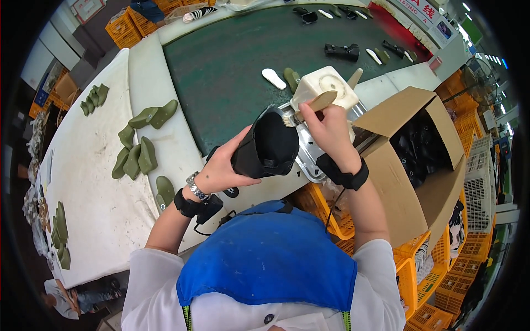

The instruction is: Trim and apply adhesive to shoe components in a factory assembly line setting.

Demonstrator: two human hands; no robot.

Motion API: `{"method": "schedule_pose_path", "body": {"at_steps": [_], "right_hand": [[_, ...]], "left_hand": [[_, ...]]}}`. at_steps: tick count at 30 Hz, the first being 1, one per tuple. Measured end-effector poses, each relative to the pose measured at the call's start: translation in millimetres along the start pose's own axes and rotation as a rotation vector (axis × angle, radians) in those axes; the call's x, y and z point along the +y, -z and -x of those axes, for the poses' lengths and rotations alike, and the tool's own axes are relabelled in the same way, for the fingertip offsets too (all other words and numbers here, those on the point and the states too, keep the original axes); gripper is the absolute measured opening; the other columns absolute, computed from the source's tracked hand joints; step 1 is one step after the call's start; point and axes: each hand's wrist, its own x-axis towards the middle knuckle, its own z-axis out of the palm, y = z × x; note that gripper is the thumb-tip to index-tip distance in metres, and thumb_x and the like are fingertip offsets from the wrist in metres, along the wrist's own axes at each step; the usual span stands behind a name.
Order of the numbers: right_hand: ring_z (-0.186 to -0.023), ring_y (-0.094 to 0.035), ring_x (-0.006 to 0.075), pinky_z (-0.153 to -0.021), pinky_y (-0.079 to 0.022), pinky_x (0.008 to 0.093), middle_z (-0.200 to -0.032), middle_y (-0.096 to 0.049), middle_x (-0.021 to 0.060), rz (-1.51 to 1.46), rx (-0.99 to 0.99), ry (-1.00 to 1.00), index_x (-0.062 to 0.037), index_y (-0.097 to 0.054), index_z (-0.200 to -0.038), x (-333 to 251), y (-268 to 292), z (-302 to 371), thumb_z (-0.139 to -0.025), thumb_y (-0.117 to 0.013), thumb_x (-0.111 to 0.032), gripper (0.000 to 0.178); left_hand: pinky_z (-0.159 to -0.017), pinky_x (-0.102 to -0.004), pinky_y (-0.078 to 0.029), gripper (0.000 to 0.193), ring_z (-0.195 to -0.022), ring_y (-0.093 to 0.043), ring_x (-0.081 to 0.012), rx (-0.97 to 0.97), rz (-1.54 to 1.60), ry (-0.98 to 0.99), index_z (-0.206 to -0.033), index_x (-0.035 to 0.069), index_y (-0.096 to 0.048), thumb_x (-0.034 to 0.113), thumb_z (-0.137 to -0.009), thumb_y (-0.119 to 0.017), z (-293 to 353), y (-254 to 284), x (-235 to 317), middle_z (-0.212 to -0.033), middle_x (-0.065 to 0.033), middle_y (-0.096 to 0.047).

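My left hand (222,164) grips a black boot upper (247,157) from its left side, with the wide opening turned up towards me. In my right hand (329,132) is a brush (323,101) with a wooden handle, its pale bristles at the right rim of the upper's opening. Just beyond that hand stands a white plastic container (326,77) on a metal tray (312,160). Another flat wooden handle (356,77) sticks out beside the container. A white insole (273,79) and a green shoe last (291,79) lie left of the container.
A dark green conveyor belt (221,71) carries black boot uppers (342,52), insoles and lasts. Several green lasts (146,155) rest on the white table (94,182) at left. To the right, an open cardboard box (386,171) holds black pieces, above orange crates (407,281).
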Motion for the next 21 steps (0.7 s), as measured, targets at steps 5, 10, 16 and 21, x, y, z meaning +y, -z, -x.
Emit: {"method": "schedule_pose_path", "body": {"at_steps": [5, 10, 16, 21], "right_hand": [[-0.052, -0.057, 0.0199, -0.050, -0.043, 0.0294, -0.057, -0.058, 0.0133, 0.037, -0.025, 0.006, 0.0047, -0.060, -0.076, 6, -6, -3, -0.078, -0.059, -0.017, 0.022], [-0.053, -0.054, 0.0128, -0.050, -0.042, 0.0266, -0.059, -0.059, 0.0092, -0.108, 0.004, -0.110, 0.0057, -0.060, -0.078, 2, -4, -1, -0.080, -0.058, -0.018, 0.024], [-0.056, -0.051, 0.0088, -0.049, -0.040, 0.0240, -0.061, -0.058, 0.0052, -0.197, -0.051, -0.161, 0.0058, -0.061, -0.081, 18, -6, 5, -0.081, -0.058, -0.019, 0.025], [-0.052, -0.048, 0.0077, -0.047, -0.037, 0.0242, -0.059, -0.057, 0.0041, -0.155, 0.068, -0.128, 0.0053, -0.061, -0.077, 26, -12, -6, -0.081, -0.059, -0.018, 0.024]], "left_hand": [[-0.092, -0.0312, -0.039, 0.095, -0.107, -0.050, -0.0210, 0.183, -0.217, -0.081, -0.132, 0.001, -0.026, 0.011, -0.053, -0.078, -1, -9, -6, -0.120, -0.0140, -0.048], [-0.086, -0.0342, -0.041, 0.091, -0.097, -0.052, -0.0287, 0.318, -0.359, -0.154, -0.130, 0.001, -0.030, 0.015, -0.053, -0.076, -3, -11, -16, -0.107, -0.0163, -0.052], [-0.089, -0.0338, -0.040, 0.093, -0.103, -0.051, -0.0269, 0.330, -0.367, -0.117, -0.131, 0.001, -0.029, 0.015, -0.053, -0.077, 0, -8, -11, -0.113, -0.0162, -0.050], [-0.093, -0.0327, -0.038, 0.095, -0.110, -0.049, -0.0250, 0.229, -0.289, -0.089, -0.132, 0.001, -0.028, 0.014, -0.053, -0.079, 0, -9, -2, -0.120, -0.0158, -0.047]]}}
